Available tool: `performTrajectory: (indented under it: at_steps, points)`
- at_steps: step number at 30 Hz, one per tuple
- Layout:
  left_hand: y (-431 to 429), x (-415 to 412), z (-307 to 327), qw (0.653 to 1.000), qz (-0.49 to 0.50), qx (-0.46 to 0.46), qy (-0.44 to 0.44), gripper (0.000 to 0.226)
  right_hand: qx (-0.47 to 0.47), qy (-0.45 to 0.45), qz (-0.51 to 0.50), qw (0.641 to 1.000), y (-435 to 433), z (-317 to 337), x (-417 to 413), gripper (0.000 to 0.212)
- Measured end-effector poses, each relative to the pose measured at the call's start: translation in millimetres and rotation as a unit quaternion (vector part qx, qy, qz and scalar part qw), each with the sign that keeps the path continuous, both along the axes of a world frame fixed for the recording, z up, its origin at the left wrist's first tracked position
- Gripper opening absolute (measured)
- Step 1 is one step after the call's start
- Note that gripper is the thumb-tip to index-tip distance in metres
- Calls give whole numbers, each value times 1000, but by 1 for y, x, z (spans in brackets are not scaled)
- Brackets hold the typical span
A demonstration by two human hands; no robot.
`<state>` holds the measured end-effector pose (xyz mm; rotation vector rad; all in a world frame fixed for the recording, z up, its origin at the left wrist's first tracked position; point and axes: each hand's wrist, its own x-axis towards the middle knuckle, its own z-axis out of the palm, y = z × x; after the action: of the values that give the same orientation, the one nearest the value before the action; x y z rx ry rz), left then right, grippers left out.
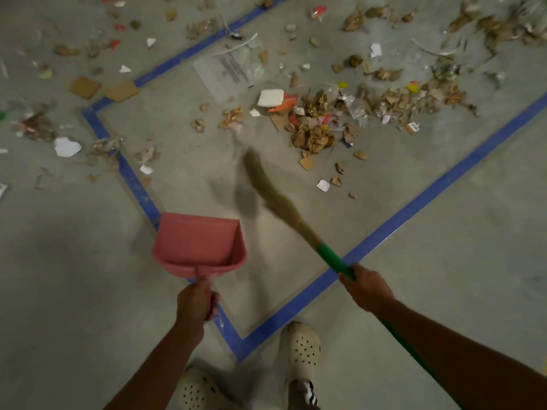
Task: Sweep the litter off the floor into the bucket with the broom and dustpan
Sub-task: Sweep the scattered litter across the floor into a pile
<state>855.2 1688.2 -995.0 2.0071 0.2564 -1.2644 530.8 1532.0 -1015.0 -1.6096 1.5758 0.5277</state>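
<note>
Head view, looking down. Left hand (195,300) is curled tight round the handle of a pink dustpan (198,244). The pan is held out front-left with its mouth facing away from the person, over the near-left edge of a blue tape (414,211) outline on the grey floor (473,261). Right hand (367,288) is wrapped round the green grip of the broom (291,216), and the handle runs back under the right forearm. Bristles (265,184) are motion-blurred (can't tell if they touch the floor) and point up-left inside the taped area, with a dark shadow beside them. Litter (316,131), which is torn cardboard, crumpled brown paper, plastic scraps and red and yellow bits, is heaped beyond the bristles inside the tape, well apart from the dustpan. More scraps lie outside the tape at top and left. A white foam block (270,98) sits at the heap's left edge, with a clear plastic sheet (228,69) behind it. Cream perforated clogs (305,347) are at the bottom.
</note>
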Motion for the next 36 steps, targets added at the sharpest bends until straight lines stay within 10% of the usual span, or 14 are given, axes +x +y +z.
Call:
performTrajectory:
  at_steps: [8,23,32,36]
  points:
    - [1,-10,-19,999,-29,18,3,28,50,106,-53,992,-17,-24,-36,39]
    - [-15,11,-2,1000,-4,-13,-8,24,-98,-36,-69,992,-76,32,42,31]
    - [23,49,-12,999,30,18,5,27,22,-20,123,992,-11,-16,108,38]
    - [48,66,-20,998,47,31,13,29,65,11,60,996,-13,-24,136,41]
